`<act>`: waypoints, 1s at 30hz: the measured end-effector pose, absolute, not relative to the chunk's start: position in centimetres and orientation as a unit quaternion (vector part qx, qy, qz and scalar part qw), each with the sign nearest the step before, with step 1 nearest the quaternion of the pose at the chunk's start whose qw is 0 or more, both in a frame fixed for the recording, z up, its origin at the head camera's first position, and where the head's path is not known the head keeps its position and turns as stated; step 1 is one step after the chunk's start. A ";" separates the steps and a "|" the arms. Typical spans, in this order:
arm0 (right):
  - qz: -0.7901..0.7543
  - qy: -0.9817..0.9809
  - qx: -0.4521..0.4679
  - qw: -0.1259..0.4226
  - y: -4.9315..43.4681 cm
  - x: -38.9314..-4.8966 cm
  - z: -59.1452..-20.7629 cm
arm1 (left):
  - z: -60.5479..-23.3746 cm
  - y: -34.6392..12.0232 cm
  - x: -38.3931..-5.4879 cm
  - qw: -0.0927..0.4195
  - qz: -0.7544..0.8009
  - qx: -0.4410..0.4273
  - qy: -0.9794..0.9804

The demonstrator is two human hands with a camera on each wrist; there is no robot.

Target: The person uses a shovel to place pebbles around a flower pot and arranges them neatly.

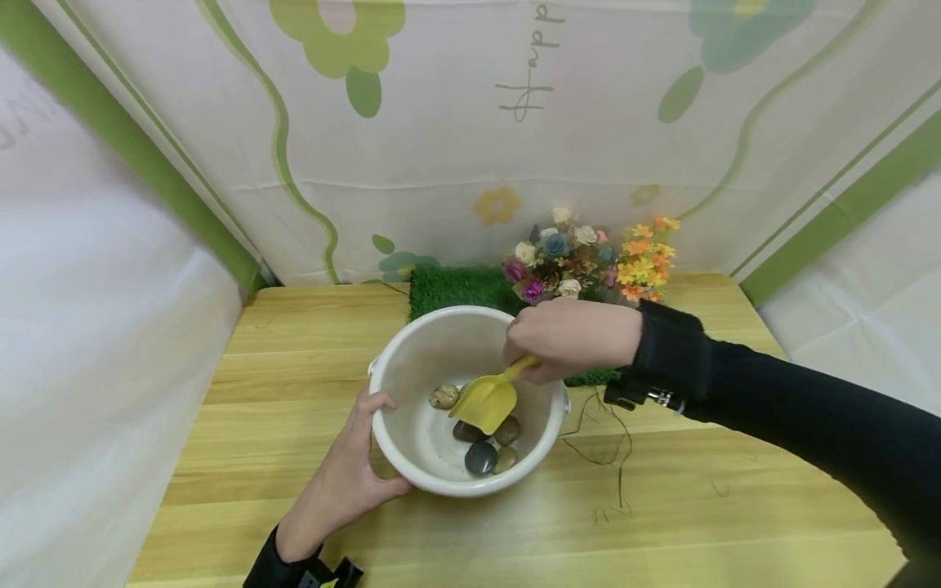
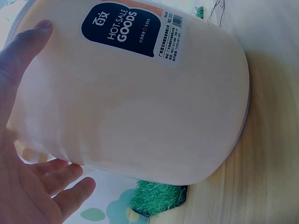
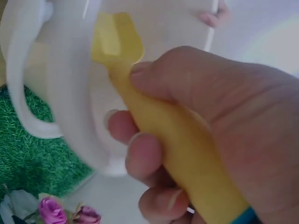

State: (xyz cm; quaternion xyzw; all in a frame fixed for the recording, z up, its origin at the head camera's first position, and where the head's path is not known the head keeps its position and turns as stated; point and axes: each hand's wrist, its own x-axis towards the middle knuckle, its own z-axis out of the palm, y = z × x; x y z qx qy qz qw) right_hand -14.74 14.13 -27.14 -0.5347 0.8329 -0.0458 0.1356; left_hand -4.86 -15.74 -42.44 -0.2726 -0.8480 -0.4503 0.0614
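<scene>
A white bucket (image 1: 470,490) stands on the table, its open top toward the head camera. My left hand (image 1: 345,482) holds its near left rim, fingers over the edge and thumb along the outer wall. Curled around the handle of a yellow toy shovel (image 1: 485,403), my right hand (image 1: 573,336) keeps the blade down inside the bucket. Several smooth stones lie on the bucket's bottom: a tan stone (image 1: 444,397) left of the blade, a black stone (image 1: 481,459) near the front, and others partly under the blade. In the right wrist view the shovel's handle (image 3: 173,140) crosses the palm.
Behind the bucket lies a green artificial grass mat (image 1: 456,286). Mixed artificial flowers (image 1: 566,253) and yellow-orange flowers (image 1: 647,260) stand at the back right. Thin dark strands (image 1: 617,457) lie on the wooden table (image 1: 294,408). Printed white cloth (image 1: 441,147) hangs behind.
</scene>
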 end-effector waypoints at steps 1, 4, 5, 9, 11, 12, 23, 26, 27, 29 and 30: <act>-0.038 0.832 -0.536 0.138 13.8 -14.6 -27.2 | -42.4 -15.7 -4.9 0.059 -0.451 -0.271 -0.848; -0.006 0.829 -0.541 0.144 12.7 -14.4 -27.3 | -42.5 -15.7 -4.8 0.054 -0.456 -0.266 -0.847; 0.006 0.829 -0.540 0.148 12.4 -14.3 -27.3 | -42.5 -15.7 -4.8 0.052 -0.458 -0.265 -0.847; 0.056 0.832 -0.527 0.165 11.1 -14.2 -27.4 | -42.4 -15.6 -4.8 0.049 -0.462 -0.265 -0.845; 0.075 0.835 -0.514 0.182 10.5 -14.1 -27.4 | -42.4 -15.6 -4.8 0.049 -0.461 -0.266 -0.845; 0.084 0.836 -0.507 0.192 10.3 -14.1 -27.5 | -42.4 -15.6 -4.8 0.049 -0.461 -0.266 -0.845; 0.137 0.810 -0.527 0.218 8.9 -13.8 -28.9 | -42.3 -15.4 -4.7 0.051 -0.461 -0.268 -0.845; 0.146 0.807 -0.532 0.211 8.8 -13.8 -29.0 | -42.3 -15.3 -4.6 0.057 -0.462 -0.273 -0.842; 0.150 0.805 -0.536 0.208 8.8 -13.8 -29.0 | -42.3 -15.3 -4.6 0.060 -0.463 -0.275 -0.841; 0.152 0.801 -0.542 0.204 8.7 -13.8 -29.0 | -42.3 -15.2 -4.6 0.065 -0.464 -0.278 -0.839; 0.153 0.800 -0.543 0.203 8.7 -13.8 -29.1 | -42.3 -15.2 -4.6 0.067 -0.464 -0.280 -0.837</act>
